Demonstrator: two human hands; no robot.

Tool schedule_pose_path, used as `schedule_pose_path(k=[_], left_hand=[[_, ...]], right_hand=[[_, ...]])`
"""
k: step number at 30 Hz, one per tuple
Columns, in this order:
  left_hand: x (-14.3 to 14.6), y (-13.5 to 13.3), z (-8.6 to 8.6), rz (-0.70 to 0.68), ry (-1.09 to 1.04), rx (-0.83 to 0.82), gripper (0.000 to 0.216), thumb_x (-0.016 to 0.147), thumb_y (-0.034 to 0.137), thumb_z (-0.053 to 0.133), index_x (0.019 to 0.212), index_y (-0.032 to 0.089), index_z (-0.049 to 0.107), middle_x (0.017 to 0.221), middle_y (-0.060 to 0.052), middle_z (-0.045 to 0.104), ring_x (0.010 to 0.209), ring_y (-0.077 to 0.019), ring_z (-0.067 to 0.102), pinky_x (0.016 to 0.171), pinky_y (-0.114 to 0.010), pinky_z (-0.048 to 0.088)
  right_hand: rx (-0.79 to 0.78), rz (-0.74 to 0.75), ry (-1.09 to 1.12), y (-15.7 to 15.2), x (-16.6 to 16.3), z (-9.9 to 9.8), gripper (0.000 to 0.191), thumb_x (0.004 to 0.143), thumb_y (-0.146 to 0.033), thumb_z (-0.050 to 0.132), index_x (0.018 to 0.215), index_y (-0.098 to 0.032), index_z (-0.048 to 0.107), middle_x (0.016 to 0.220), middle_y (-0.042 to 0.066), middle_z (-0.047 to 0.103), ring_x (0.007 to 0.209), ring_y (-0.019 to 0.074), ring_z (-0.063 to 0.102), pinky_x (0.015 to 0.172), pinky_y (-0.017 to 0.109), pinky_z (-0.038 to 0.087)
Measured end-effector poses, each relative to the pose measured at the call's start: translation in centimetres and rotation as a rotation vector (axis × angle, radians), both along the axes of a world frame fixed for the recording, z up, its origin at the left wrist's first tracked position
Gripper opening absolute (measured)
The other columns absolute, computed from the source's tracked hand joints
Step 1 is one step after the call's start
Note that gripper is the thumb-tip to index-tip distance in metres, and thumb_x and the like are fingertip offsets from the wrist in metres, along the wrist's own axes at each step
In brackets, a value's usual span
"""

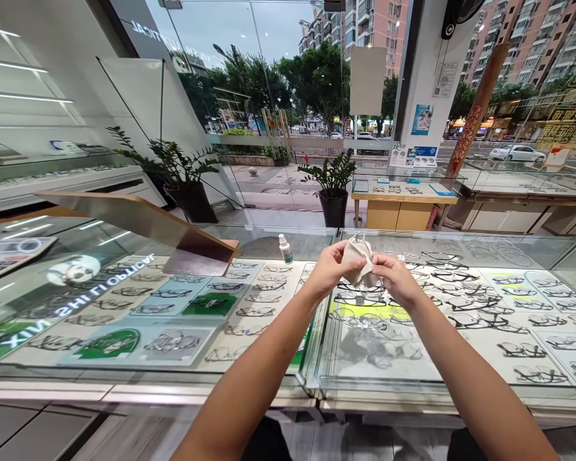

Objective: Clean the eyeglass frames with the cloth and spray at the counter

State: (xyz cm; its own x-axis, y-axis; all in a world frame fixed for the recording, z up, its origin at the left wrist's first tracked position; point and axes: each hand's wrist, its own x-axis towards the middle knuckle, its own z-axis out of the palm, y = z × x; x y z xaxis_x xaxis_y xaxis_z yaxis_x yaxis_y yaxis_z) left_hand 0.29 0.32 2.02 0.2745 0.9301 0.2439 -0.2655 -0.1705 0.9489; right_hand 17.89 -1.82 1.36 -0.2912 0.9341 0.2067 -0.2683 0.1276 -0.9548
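Above the glass counter, my left hand (pixel 331 267) and my right hand (pixel 397 276) are close together, both with fingers closed on a beige cleaning cloth (pixel 355 256). The cloth is bunched between them. Thin, wire-like pieces stick out at its top, probably part of a pair of glasses, but the folds and fingers hide most of it. To the left of my left hand, a small white spray bottle (pixel 285 248) with a green label stands upright on the counter.
Glass display cases (pixel 310 378) spread below my arms, with rows of eyeglasses (pixel 465 301) inside. A tilted dark board (pixel 196 246) stands on the left counter. Potted plants (pixel 333 205) and a wooden cabinet (pixel 403 214) are beyond, before the window.
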Motion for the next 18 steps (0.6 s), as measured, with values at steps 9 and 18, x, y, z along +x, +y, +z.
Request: schedule_pose_path(k=[9,18], left_hand=[[1.0,-0.8,-0.3,0.183,-0.007,0.121,0.053,0.066,0.064,0.086,0.079,0.014,0.072,0.061,0.002,0.061,0.055,-0.0086,0.048,0.052,-0.022,0.038],[-0.4,0.1,-0.1,-0.094,-0.049,-0.01,0.054,0.066,0.061,0.089,0.085,0.014,0.071,0.067,0.0,0.063,0.056,-0.0104,0.053,0.056,-0.024,0.043]], right_hand=[[-0.014,0.097,-0.022,-0.8,-1.3,-0.6,0.014,0.069,-0.031,0.077,0.064,-0.022,0.067,0.069,-0.001,0.063,0.069,0.0162,0.051,0.07,0.031,0.039],[-0.081,0.057,0.079,-0.3,-0.2,0.2,0.026,0.066,-0.042,0.088,0.066,-0.021,0.071,0.064,-0.001,0.061,0.063,0.0148,0.052,0.064,0.03,0.041]])
